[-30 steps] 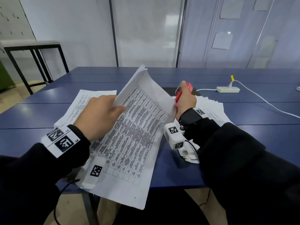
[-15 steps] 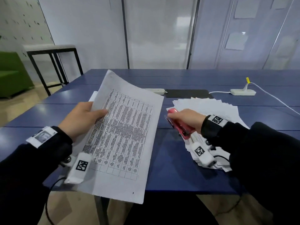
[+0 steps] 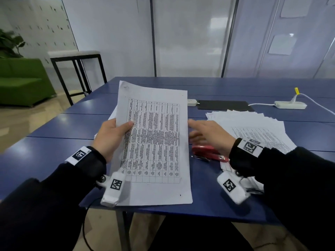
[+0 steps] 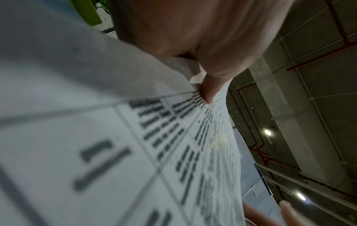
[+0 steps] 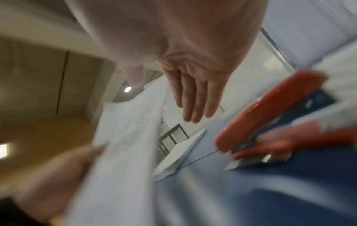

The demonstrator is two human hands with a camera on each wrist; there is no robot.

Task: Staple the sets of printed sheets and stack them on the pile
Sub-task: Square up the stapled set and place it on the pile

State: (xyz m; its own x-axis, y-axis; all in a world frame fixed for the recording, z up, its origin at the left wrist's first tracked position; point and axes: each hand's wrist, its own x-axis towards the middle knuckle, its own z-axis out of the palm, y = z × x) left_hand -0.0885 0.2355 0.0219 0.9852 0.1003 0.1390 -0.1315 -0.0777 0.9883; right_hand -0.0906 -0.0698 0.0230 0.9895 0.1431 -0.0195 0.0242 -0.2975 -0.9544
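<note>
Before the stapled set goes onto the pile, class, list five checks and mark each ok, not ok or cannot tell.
1. Left hand grips the printed set by its left edge: ok.
2. Right hand is free to help, fingers straight: ok.
3. Red stapler is put down on the blue table: ok.
4. Staple is in the set: cannot tell, none visible.
5. Pile behind the set is reachable: cannot tell, mostly hidden.

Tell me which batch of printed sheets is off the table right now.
The set with the table grid, gripped at its edge by the left hand. The fanned pile on the right and the sheets behind the left hand lie flat on the table.
</note>
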